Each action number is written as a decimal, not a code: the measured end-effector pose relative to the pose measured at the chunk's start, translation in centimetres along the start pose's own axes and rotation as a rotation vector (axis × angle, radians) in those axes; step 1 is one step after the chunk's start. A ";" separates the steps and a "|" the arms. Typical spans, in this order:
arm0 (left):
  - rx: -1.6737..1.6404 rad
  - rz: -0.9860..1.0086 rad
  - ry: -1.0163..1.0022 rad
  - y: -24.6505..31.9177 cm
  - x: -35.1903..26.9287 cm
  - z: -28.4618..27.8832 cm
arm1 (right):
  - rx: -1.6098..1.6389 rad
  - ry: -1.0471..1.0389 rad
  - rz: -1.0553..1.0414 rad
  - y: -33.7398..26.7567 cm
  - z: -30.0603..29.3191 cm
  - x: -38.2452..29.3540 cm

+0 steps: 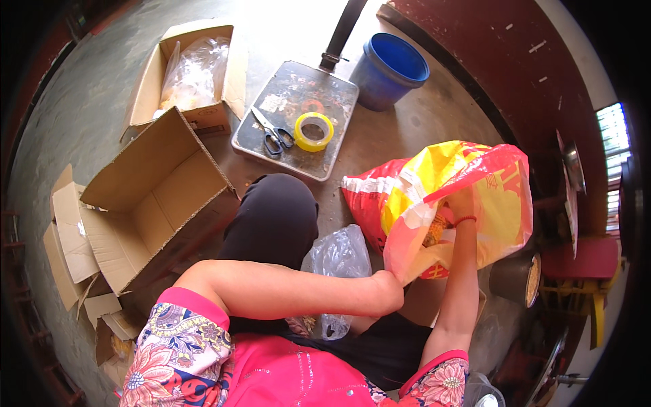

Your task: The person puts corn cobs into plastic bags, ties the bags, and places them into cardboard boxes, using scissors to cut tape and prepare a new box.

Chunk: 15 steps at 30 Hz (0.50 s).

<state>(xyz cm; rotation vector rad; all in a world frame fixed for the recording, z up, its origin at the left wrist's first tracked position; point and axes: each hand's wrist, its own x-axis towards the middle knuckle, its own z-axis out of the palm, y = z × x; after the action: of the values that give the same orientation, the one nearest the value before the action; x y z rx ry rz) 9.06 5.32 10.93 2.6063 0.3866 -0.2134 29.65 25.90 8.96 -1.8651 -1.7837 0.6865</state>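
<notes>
A large red and yellow plastic sack (407,196) stands on the floor at my right, its mouth turned towards me. My left hand (389,292) is bent round at the near edge of the sack's mouth and grips it; the fingers are mostly hidden. My right hand (460,203) reaches down inside the sack, a red bracelet (464,220) at its wrist. Beside that hand lie orange-yellow, bumpy pieces (435,231) that look like dried corn cobs. What the right fingers do is hard to make out. A clear plastic bag (342,254) lies between my legs.
Ahead, a platform scale (305,91) bears scissors (274,135) and yellow tape (314,132). A blue bucket (386,71) is beside it. Left are an open cardboard box (152,203) and a box (216,114) holding plastic bags. Rightward stands a dark bucket (511,280) of yellow grain.
</notes>
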 end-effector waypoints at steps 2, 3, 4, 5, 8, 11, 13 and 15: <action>0.013 -0.013 -0.041 0.2 -1.0 -1.0 | 0.257 0.059 -0.090 -3.9 -3.0 -2.6; -0.007 -0.003 -0.062 0.2 -0.9 -0.8 | 0.389 0.072 -0.180 -5.8 -4.4 -4.4; 0.000 -0.025 -0.036 0.0 -0.8 0.1 | 0.541 0.071 -0.188 -8.3 -5.2 -6.4; 0.040 -0.008 -0.050 0.0 -0.6 0.7 | 0.687 0.080 -0.193 -10.0 -6.4 -8.9; 0.126 0.004 0.050 -0.2 1.2 5.9 | 1.021 0.054 -0.193 -10.9 -9.0 -15.4; 0.059 -0.017 -0.034 1.0 -0.2 3.6 | 1.191 -0.117 -0.139 -9.1 -9.5 -23.1; -0.042 -0.069 -0.153 1.1 -2.4 0.0 | 1.036 -0.042 0.026 -8.8 -7.0 -27.0; -0.046 -0.127 -0.121 1.0 -2.5 0.1 | 0.989 -0.297 0.287 -8.7 -5.4 -30.3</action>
<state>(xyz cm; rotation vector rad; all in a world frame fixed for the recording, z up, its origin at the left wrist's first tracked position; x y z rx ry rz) 7.03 3.84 11.87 2.5107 0.5079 -0.3979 25.52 -3.87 19.74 -1.3374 -0.9651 1.6459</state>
